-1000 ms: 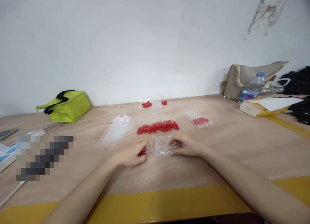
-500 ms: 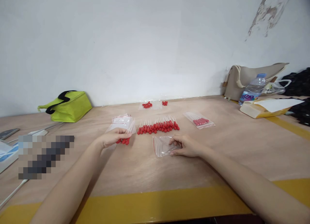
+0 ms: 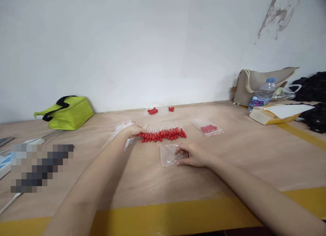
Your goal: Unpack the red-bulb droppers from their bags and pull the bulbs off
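A row of pale thin sticks with red bulb-shaped tips (image 3: 164, 134) lies across the middle of the table, red ends toward me. My left hand (image 3: 135, 130) is closed at the row's left end, pinching several red-tipped sticks; their red tips show just below the fingers, and the hand partly covers them. Beneath and behind that hand lie clear zip bags (image 3: 123, 125). My right hand (image 3: 192, 154) is closed on the right end of a clear zip bag (image 3: 166, 155). That bag lies flat in front of the row, its red-lined edge to the left.
A bag of red-tipped sticks (image 3: 209, 128) lies right of the row. More red pieces (image 3: 152, 111) sit on clear plastic by the wall. A green cooler bag (image 3: 72, 113) stands left; a water bottle (image 3: 262, 95), an opened packet (image 3: 270, 117) and a beige bag (image 3: 244, 89) are right.
My left hand has moved right and away from me with the sticks, from over the zip bags to the row's left end. The right hand stays on its bag. The view has shifted slightly.
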Available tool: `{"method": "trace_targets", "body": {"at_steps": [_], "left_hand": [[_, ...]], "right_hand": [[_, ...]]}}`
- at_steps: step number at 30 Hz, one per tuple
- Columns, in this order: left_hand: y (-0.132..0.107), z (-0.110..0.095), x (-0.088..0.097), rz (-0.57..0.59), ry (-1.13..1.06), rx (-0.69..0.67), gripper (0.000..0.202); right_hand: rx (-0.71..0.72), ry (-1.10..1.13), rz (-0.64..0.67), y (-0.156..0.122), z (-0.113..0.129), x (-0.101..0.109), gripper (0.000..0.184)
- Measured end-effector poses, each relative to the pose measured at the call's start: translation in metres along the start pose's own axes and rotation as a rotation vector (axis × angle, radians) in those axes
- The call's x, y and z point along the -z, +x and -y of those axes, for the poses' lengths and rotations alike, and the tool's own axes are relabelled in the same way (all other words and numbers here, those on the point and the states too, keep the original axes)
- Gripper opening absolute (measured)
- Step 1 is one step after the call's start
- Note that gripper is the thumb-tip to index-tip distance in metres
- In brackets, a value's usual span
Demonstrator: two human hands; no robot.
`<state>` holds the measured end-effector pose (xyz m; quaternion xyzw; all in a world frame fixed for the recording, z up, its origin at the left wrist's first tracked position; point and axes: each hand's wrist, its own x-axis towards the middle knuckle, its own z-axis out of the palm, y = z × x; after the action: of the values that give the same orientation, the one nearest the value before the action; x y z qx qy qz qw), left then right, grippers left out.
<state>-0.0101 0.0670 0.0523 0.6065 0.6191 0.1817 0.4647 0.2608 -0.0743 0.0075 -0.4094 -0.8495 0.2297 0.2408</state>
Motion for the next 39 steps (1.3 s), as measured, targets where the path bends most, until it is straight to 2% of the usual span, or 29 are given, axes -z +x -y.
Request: {"method": "trace_targets", "body": {"at_steps": [6,14,24,31,39], "left_hand": [[-0.010,0.003,-0.001,-0.039,0.051,0.064,0.037],[-0.015,0.001,-0.002,-0.186,0.195,0.083,0.031],[-0.014,0.008,-0.014,-0.152,0.061,0.014,0.033],[-0.012,0.021,-0.006,-0.216,0.142,-0.001,0.035],[-0.014,0.021,-0.001,-0.297,0.294,-0.003,0.030]], "right_hand": [[-0.006,0.007,0.003,0.000,-0.002,-0.001,0.035],[-0.003,-0.005,-0.004,-0.001,0.001,0.000,0.033],[-0.005,0.003,0.030,-0.001,0.001,0.004,0.035],[-0.010,0.010,0.051,-0.003,0.000,0.007,0.037],[0.009,-0.003,0.041,-0.002,-0.001,0.007,0.036]]}}
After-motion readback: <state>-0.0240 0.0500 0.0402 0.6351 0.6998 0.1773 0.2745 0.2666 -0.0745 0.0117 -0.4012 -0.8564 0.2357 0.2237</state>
